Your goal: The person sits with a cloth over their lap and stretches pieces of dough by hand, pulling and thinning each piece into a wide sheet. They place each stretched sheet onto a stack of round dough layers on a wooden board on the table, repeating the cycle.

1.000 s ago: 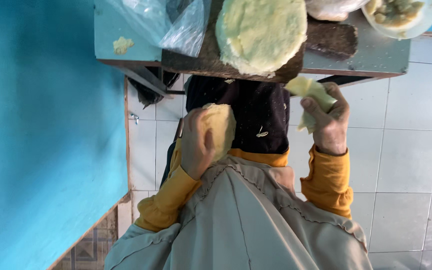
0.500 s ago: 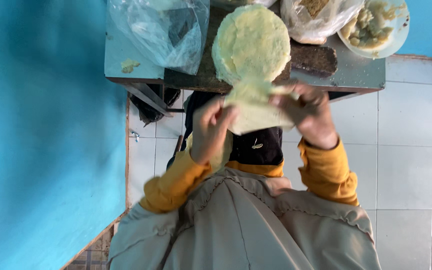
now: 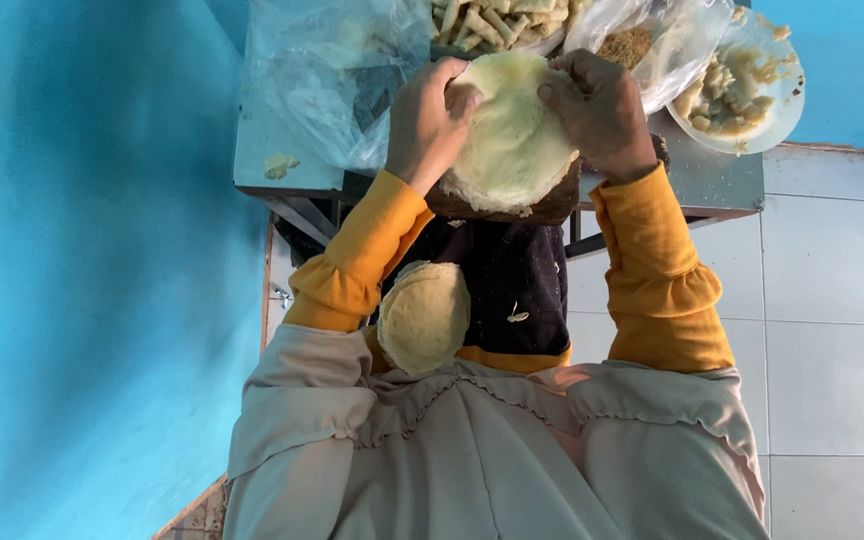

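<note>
Pale yellow wrapper: a thin round sheet of dough (image 3: 512, 135) lies spread flat on a dark board (image 3: 552, 205) at the near edge of the table (image 3: 722, 180); both hands rest on its far rim
Left hand: the left hand (image 3: 430, 120) grips the sheet's upper left edge, fingers curled over the rim and pinching it
Right hand: the right hand (image 3: 600, 105) holds the upper right edge, fingers bent down onto the dough; both sleeves are mustard yellow
Second sheet: another round dough sheet (image 3: 424, 317) sits on the person's lap, below the left forearm, well apart from the board
White plate: a plate (image 3: 787, 110) at the table's right end holds pale lumpy filling under a clear plastic cover
Bowl of sticks: a dish at the far edge (image 3: 482, 22) holds pale cut strips; partly cropped by the frame
Clear bag: a crumpled plastic bag (image 3: 327, 70) lies left of the board; its contents cannot be told
Brown crumbs: a heap of crumbs (image 3: 627, 45) lies under plastic just behind the right hand
</note>
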{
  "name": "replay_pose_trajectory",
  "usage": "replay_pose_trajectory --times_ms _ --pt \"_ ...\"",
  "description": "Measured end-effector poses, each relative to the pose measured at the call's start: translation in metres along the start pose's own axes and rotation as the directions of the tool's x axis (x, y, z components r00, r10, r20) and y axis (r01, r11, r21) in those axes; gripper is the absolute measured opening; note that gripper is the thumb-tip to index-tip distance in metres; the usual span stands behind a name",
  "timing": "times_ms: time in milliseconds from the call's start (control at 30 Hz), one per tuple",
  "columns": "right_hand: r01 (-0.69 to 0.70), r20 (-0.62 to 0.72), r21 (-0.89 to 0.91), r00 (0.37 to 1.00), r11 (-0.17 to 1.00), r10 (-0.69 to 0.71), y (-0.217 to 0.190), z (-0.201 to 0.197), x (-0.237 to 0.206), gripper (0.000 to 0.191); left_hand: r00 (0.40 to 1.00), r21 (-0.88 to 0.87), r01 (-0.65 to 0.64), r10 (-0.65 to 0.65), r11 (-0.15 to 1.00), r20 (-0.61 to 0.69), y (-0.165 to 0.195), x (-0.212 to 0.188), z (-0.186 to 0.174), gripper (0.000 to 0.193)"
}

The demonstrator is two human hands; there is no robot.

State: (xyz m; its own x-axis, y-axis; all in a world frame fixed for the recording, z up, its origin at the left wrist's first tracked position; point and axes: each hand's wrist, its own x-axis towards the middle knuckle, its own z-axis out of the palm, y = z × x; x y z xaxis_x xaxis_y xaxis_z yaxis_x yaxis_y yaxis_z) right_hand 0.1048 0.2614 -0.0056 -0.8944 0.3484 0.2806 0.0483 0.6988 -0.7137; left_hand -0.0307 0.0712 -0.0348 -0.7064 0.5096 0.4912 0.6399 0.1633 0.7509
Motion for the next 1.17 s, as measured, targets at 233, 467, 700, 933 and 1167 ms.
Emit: replay_pose_trajectory --times_ms 233,467,700,933,1167 --pt "0.102 -0.035 -0.093 0.994 0.990 -0.105 0.002 -0.001 -0.014 0.029 0.988 0.205 -0.151 0.156 0.967 -0.007 -0.002 -0.015 0.007 0.048" --pt "0.176 -0.037 -0.287 0.980 0.942 -0.194 -0.022 -0.005 -0.020 0.034 0.977 0.318 -0.209 0.183 0.925 0.110 -0.009 -0.021 0.017 0.057" --pt "0.226 -0.160 -0.405 0.936 0.886 -0.312 -0.080 0.007 -0.108 0.027 0.987 0.081 -0.158 0.158 0.984 0.016 0.005 -0.090 -0.039 0.030" --pt "-0.048 0.347 0.211 0.937 0.976 -0.029 -0.070 0.105 -0.179 0.014 0.714 0.127 0.531 -0.523 0.838 0.465 -0.005 -0.210 -0.094 0.031" --pt "-0.344 0.439 0.407 0.886 0.846 0.148 -0.067 0.119 -0.209 0.032 0.654 -0.404 0.756 -0.571 0.515 0.496 -0.032 -0.271 -0.055 0.026"
